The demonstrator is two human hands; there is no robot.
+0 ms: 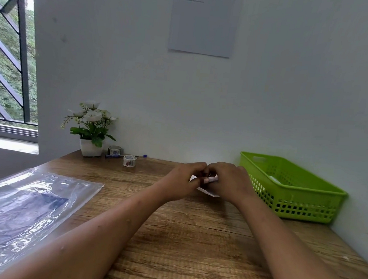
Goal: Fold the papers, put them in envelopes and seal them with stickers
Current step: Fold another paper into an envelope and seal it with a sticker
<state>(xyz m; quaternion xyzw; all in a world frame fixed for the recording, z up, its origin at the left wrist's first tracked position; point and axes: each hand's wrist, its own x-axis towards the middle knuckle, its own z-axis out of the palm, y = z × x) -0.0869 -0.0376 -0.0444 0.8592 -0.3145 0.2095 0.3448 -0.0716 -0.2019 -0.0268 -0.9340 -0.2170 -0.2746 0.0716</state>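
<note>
Forearms (105, 228) meet at twelve o'clock, left hand (183, 179) and right hand (228, 182) pinching white paper (209, 192): probably light, floppy, best gripped at edges.

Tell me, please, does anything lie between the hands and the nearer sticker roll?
Nothing visible does. Only bare table separates the left hand and right hand, both gripping white paper, from the sticker roll.
</note>
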